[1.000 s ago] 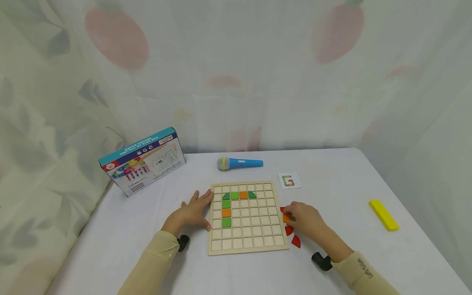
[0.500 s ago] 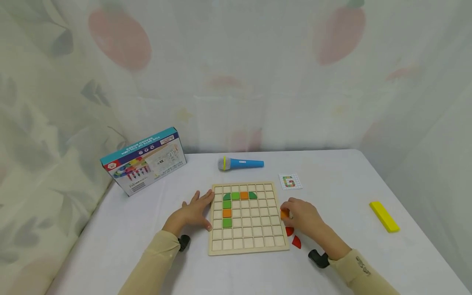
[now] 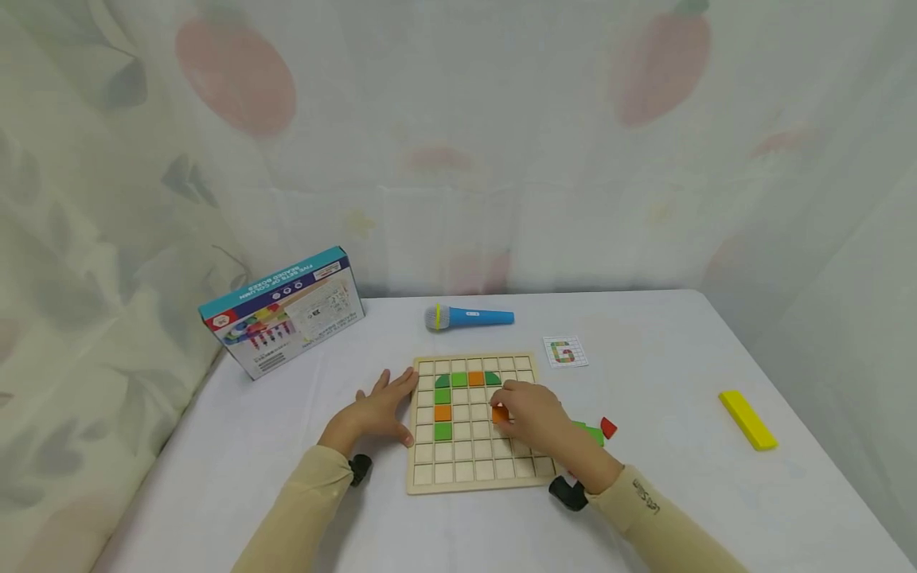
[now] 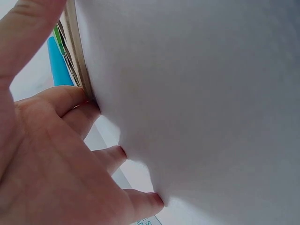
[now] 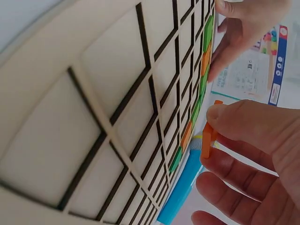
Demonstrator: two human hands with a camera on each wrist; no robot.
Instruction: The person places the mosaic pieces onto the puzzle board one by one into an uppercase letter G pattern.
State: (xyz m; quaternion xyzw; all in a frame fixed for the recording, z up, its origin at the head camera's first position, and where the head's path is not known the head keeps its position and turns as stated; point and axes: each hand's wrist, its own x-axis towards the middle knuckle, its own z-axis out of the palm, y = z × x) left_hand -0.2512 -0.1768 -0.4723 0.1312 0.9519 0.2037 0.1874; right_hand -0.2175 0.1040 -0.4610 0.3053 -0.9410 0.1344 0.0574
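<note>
My right hand [image 3: 539,415] pinches an orange square tile [image 5: 207,139] between thumb and fingertips, over the middle right of a wooden grid board [image 3: 453,474]. In the right wrist view the tile stands on edge, raised from the board. My left hand [image 3: 376,412] lies spread at the board's left edge, thumb and fingertips against the frame. On the board, a dark green quarter-round tile [image 3: 442,381], a light green tile [image 3: 459,380], an orange tile [image 3: 476,378] and another quarter-round [image 3: 492,378] make a top row. Green and orange tiles run down the left.
Loose green tiles [image 3: 591,433] and a red quarter-round tile [image 3: 608,427] lie right of the board, partly behind my right forearm. Beyond it are a pattern card [image 3: 565,351] and a blue microphone [image 3: 473,317]. A carton [image 3: 286,314] stands back left; a yellow block [image 3: 747,419] lies right.
My right hand has picked up the orange tile from beside the board and carried it left over the grid. Some loose pieces have shifted right. The left hand stays at the board's edge.
</note>
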